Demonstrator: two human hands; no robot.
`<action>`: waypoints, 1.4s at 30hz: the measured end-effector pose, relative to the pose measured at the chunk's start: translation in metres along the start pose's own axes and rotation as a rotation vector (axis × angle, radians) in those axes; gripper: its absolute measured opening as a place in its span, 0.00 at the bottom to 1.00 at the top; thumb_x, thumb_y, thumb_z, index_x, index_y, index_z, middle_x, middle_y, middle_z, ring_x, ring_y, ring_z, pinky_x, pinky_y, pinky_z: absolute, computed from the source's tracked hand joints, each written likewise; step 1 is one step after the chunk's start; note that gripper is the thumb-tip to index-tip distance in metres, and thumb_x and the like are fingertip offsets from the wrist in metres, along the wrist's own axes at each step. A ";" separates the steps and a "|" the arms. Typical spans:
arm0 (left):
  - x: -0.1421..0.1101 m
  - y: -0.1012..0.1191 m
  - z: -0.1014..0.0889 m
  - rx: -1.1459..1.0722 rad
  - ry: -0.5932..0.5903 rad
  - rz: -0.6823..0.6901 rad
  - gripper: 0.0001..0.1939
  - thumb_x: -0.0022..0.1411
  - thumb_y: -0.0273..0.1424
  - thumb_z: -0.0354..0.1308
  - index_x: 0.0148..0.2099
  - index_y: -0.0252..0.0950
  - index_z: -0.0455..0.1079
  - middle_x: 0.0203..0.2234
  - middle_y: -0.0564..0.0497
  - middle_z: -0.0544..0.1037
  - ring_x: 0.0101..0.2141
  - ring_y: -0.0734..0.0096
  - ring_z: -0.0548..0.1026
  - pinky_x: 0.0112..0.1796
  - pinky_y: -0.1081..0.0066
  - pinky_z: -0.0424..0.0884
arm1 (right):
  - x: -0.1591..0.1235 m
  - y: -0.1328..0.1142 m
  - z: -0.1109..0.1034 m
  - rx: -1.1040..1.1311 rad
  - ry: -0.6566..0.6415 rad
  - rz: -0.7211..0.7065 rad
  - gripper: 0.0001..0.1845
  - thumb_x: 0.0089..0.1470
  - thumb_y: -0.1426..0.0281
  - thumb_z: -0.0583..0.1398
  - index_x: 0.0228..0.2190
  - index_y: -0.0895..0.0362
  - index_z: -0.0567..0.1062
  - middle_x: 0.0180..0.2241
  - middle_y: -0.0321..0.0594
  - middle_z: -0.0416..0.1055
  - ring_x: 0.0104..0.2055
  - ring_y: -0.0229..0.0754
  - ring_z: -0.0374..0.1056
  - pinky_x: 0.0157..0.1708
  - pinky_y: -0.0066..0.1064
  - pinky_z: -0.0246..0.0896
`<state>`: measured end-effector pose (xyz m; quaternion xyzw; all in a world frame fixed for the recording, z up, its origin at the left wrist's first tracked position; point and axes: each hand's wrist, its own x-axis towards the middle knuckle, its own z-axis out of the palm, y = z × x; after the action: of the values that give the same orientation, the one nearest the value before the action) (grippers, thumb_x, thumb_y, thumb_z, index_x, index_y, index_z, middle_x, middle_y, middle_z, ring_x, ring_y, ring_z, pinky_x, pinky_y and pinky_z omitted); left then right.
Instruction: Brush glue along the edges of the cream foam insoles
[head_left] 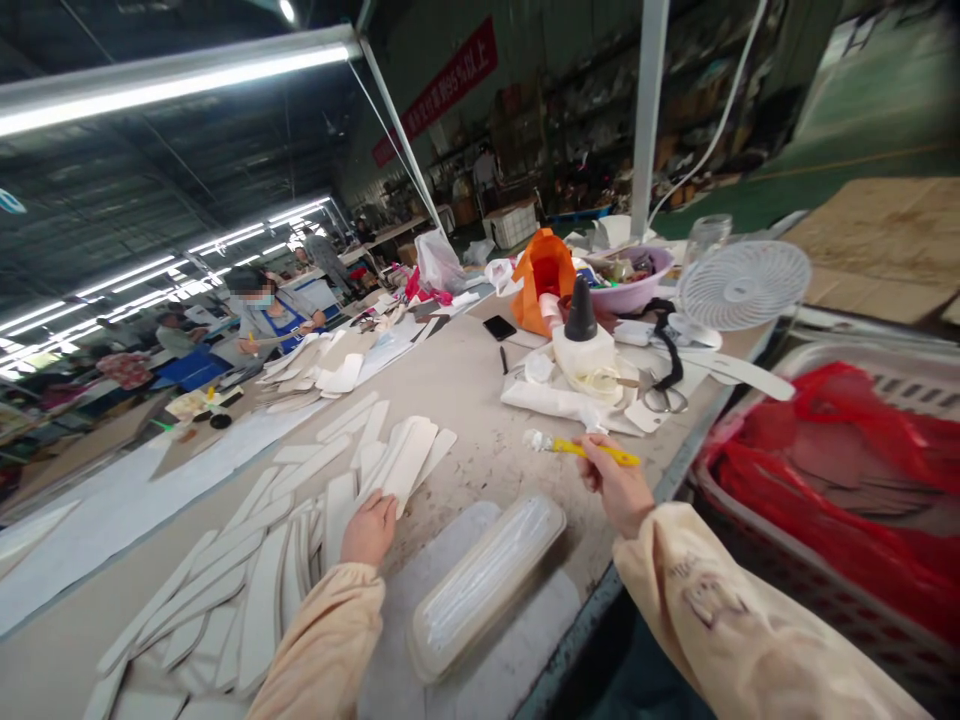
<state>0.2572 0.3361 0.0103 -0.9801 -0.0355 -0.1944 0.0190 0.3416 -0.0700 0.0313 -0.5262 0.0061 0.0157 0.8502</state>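
Note:
My right hand (611, 478) is closed around the yellow handle of a brush (574, 448), whose bristle end is coated in white paste and points left. My left hand (370, 530) grips the near end of a small stack of flat white strips (405, 455), its fingers on the top piece. Between my arms lies a long translucent tray (491, 585) with a whitish, shiny inside. Many more flat white strips (259, 590) lie overlapping to the left of my left hand. Beyond the brush stands a white bottle (583, 358) with a dark cone-shaped cap.
Scissors (666, 400), a phone (499, 327), an orange bag (544, 275), a lilac basin (634, 280) and a white fan (744, 285) crowd the far right of the table. A basket (727, 480) with red plastic stands right. A co-worker (274, 310) works across the table.

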 end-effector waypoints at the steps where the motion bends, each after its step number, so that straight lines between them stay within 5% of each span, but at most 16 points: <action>1: 0.002 0.000 -0.004 -0.005 0.028 -0.019 0.16 0.63 0.36 0.44 0.37 0.39 0.74 0.41 0.46 0.79 0.41 0.62 0.76 0.44 0.63 0.72 | -0.001 -0.001 -0.001 -0.005 0.006 -0.009 0.20 0.48 0.53 0.62 0.34 0.56 0.71 0.18 0.29 0.62 0.17 0.32 0.52 0.15 0.25 0.46; 4: 0.005 0.007 -0.031 -0.051 0.135 -0.079 0.16 0.64 0.37 0.44 0.39 0.39 0.73 0.41 0.46 0.79 0.40 0.62 0.76 0.42 0.64 0.71 | -0.002 -0.003 -0.001 -0.011 0.013 -0.030 0.22 0.48 0.52 0.62 0.38 0.55 0.71 0.22 0.32 0.68 0.20 0.33 0.59 0.18 0.25 0.54; 7: 0.002 0.027 -0.081 -0.166 0.218 -0.181 0.16 0.64 0.39 0.46 0.39 0.38 0.72 0.33 0.48 0.80 0.35 0.63 0.76 0.37 0.68 0.70 | -0.003 -0.004 0.002 -0.022 0.002 -0.061 0.23 0.48 0.52 0.62 0.40 0.55 0.70 0.29 0.37 0.73 0.26 0.35 0.67 0.24 0.26 0.61; 11: -0.017 0.067 -0.143 -0.413 0.106 -0.274 0.15 0.62 0.42 0.49 0.38 0.38 0.72 0.26 0.54 0.78 0.29 0.68 0.74 0.31 0.72 0.68 | -0.009 -0.006 0.009 -0.062 -0.068 -0.072 0.21 0.48 0.51 0.62 0.35 0.55 0.69 0.37 0.42 0.75 0.36 0.41 0.72 0.33 0.30 0.66; 14: -0.034 0.093 -0.162 -0.614 -0.041 -0.318 0.16 0.63 0.41 0.48 0.41 0.38 0.72 0.16 0.58 0.72 0.22 0.70 0.70 0.26 0.72 0.66 | -0.016 -0.005 0.014 -0.022 -0.166 -0.025 0.21 0.47 0.52 0.63 0.35 0.53 0.67 0.43 0.43 0.74 0.42 0.43 0.72 0.38 0.34 0.67; 21: -0.054 0.128 -0.146 -0.811 -0.325 -0.375 0.15 0.63 0.41 0.49 0.37 0.37 0.72 0.12 0.59 0.69 0.20 0.71 0.69 0.28 0.72 0.65 | -0.026 0.004 0.014 -0.030 -0.298 -0.032 0.21 0.45 0.59 0.67 0.35 0.51 0.64 0.39 0.38 0.74 0.39 0.43 0.72 0.34 0.33 0.69; 28: -0.072 0.120 -0.124 -1.016 -0.450 -0.550 0.12 0.58 0.38 0.55 0.32 0.34 0.70 0.18 0.58 0.70 0.19 0.76 0.69 0.24 0.75 0.64 | -0.022 0.016 0.010 -0.136 -0.322 -0.142 0.20 0.45 0.64 0.68 0.32 0.51 0.62 0.31 0.34 0.75 0.37 0.41 0.73 0.35 0.30 0.67; 31: -0.083 0.115 -0.116 -1.114 -0.442 -0.626 0.12 0.57 0.39 0.56 0.32 0.33 0.69 0.20 0.57 0.69 0.20 0.76 0.70 0.24 0.75 0.65 | -0.023 0.018 0.010 -0.219 -0.399 -0.177 0.20 0.46 0.65 0.67 0.33 0.51 0.61 0.36 0.37 0.75 0.42 0.43 0.72 0.34 0.29 0.65; 34: -0.092 0.115 -0.112 -1.125 -0.414 -0.676 0.13 0.57 0.39 0.56 0.32 0.33 0.69 0.20 0.57 0.69 0.20 0.77 0.70 0.23 0.75 0.66 | -0.024 0.019 0.011 -0.338 -0.420 -0.204 0.22 0.46 0.63 0.67 0.34 0.51 0.59 0.44 0.42 0.74 0.34 0.40 0.71 0.31 0.30 0.64; 42: -0.103 0.119 -0.103 -0.910 -0.406 -0.684 0.11 0.53 0.38 0.59 0.29 0.34 0.67 0.15 0.58 0.69 0.15 0.78 0.67 0.18 0.77 0.62 | -0.021 0.030 0.007 -0.763 -0.378 -0.327 0.17 0.49 0.60 0.63 0.35 0.51 0.62 0.42 0.41 0.76 0.32 0.44 0.71 0.34 0.37 0.67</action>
<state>0.1321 0.2062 0.0633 -0.8401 -0.2650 0.0060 -0.4732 0.3193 -0.0509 0.0085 -0.7838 -0.2384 -0.0219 0.5731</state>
